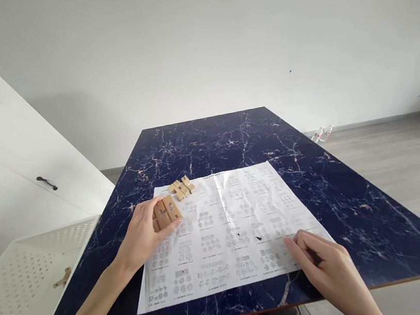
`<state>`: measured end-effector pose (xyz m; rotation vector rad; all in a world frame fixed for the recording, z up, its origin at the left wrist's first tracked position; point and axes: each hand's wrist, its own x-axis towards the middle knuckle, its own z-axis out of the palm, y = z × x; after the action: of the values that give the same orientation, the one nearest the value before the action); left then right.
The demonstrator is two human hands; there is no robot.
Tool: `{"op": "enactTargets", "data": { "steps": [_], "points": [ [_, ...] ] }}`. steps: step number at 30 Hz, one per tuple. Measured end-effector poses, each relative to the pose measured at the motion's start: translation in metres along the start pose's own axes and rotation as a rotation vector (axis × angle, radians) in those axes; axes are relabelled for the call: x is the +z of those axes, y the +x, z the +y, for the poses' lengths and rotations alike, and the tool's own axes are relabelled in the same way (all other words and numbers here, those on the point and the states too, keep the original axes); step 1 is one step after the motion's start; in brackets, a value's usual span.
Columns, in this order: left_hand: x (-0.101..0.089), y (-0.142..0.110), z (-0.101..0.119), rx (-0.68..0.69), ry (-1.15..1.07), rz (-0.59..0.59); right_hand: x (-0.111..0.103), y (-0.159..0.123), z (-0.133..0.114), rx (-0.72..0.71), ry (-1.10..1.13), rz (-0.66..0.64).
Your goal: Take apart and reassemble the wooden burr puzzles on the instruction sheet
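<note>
My left hand (142, 230) is closed around a wooden block puzzle (167, 211), gripping it from its left side above the sheet's left edge. The puzzle is made of fitted light-brown pieces, with dark numbers on its upper face. Just beyond it, several notched wooden puzzle pieces (182, 188) lie together on the sheet's far left corner. A creased white instruction sheet (223, 249), printed with small diagrams, is spread on the table. Over the sheet's near right corner rests my right hand (321, 259), its fingers curled in and its thumb pointing left; I see nothing in it.
The dark blue marbled table (208, 147) has its far edge close to a pale wall (194, 45). On the left stand a white cabinet (15, 138) and a perforated white basket (30, 266) with a small wooden piece (62, 277). A clear plastic item (323, 134) lies beyond the table's right edge.
</note>
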<state>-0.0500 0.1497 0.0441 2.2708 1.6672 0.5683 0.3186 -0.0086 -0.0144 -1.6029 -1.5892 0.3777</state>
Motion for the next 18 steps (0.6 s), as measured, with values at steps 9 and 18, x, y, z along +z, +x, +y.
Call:
{"op": "enactTargets", "data": {
  "steps": [9, 18],
  "points": [
    [0.032, 0.000, 0.075, 0.160, -0.171, -0.199, -0.001, 0.002, 0.003, -0.069, -0.009, 0.029],
    [0.071, 0.020, 0.109, 0.334, -0.189, -0.270, 0.001, 0.004, -0.002, -0.018, 0.012, 0.035]
  ]
}}
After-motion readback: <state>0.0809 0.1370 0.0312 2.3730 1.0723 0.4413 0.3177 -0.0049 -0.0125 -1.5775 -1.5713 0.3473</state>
